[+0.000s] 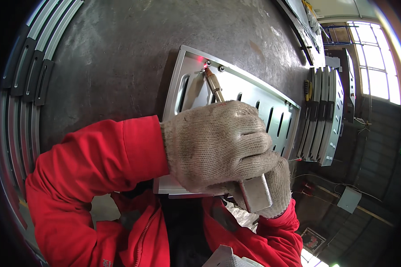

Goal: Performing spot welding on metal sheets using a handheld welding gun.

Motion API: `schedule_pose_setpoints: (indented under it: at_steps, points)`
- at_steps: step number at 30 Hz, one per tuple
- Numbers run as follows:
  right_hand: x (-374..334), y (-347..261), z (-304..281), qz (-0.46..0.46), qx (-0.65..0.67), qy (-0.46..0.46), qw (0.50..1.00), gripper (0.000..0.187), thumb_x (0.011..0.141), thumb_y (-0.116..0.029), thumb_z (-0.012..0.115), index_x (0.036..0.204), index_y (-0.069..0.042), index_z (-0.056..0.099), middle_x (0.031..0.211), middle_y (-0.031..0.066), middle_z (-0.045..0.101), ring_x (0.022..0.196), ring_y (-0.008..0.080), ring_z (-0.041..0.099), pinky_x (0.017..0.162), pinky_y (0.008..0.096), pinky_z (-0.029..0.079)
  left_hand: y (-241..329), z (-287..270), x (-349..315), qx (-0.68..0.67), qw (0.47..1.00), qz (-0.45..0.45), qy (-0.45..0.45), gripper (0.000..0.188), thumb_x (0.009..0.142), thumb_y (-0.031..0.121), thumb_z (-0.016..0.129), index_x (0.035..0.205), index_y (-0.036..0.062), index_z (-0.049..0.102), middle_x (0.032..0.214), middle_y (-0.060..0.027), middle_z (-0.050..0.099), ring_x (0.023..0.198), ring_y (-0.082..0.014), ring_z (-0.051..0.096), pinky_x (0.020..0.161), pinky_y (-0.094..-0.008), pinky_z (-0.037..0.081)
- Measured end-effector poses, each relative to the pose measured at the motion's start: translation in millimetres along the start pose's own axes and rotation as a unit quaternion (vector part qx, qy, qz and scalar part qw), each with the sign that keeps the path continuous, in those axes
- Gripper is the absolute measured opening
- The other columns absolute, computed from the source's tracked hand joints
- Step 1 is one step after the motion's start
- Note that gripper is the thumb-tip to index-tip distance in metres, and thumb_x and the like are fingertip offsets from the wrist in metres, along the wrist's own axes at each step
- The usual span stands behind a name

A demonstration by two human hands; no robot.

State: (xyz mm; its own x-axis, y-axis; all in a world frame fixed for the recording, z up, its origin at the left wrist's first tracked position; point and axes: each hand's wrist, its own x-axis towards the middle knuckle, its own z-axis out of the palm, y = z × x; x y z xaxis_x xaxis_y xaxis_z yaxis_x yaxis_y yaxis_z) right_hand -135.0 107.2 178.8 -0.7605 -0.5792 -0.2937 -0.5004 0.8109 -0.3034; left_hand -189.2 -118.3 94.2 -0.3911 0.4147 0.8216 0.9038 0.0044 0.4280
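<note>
My left hand (218, 144), in a beige knitted glove, is closed over a handheld torch with a copper-coloured nozzle (213, 84). Beside and partly behind it, my gloved right hand (281, 189) is wrapped round the torch's rear part, a grey block-shaped body (257, 194). The nozzle points at the far left corner of a shallow sheet-metal panel (232, 85) with raised edges and rows of slots. A red light glows at that corner, close to two small round metal studs (221, 68). My left hand hides the torch's middle and much of the panel.
The panel lies on a dark, scuffed metal table (116, 53). Long metal parts with black slotted pieces (27, 66) line the left edge. On the right stand several stacked panels (332, 120), with a yellow-and-black tool (307, 90) beside them. A thin cable runs near the right hand.
</note>
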Motion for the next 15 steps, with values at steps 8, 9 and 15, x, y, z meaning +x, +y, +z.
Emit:
schedule_pose_setpoints:
  at_steps: [8,9,15]
  points:
    - [-1,4,3,-0.052,-0.080,0.017,0.995,0.049,0.079,-0.029,0.091,0.119,-0.005,0.074,0.107,0.0105,0.080,0.093,0.0277,0.079,0.090,0.0337,0.062,1,1,-3,-0.015,1.000,-0.018,0.004,0.052,0.085,0.039,0.081,0.120,0.0034,0.069,0.102,-0.0119,0.066,0.087,-0.0300,0.065,0.090,-0.0488,0.056]
    - [0,3,2,-0.036,-0.076,-0.001,0.996,0.055,0.077,-0.035,0.090,0.120,-0.005,0.074,0.109,0.0103,0.080,0.093,0.0284,0.079,0.089,0.0337,0.062,2,0,-3,-0.012,1.000,-0.020,0.008,0.052,0.084,0.039,0.081,0.120,0.0036,0.069,0.102,-0.0119,0.066,0.087,-0.0305,0.065,0.090,-0.0492,0.055]
    - [8,-5,-7,0.007,-0.044,-0.047,0.998,0.063,0.073,-0.044,0.090,0.121,-0.006,0.074,0.111,0.0103,0.079,0.091,0.0296,0.079,0.085,0.0341,0.062,4,-2,-3,-0.010,0.999,-0.028,0.012,0.052,0.079,0.037,0.082,0.117,0.0040,0.069,0.101,-0.0121,0.066,0.087,-0.0325,0.064,0.089,-0.0504,0.054]
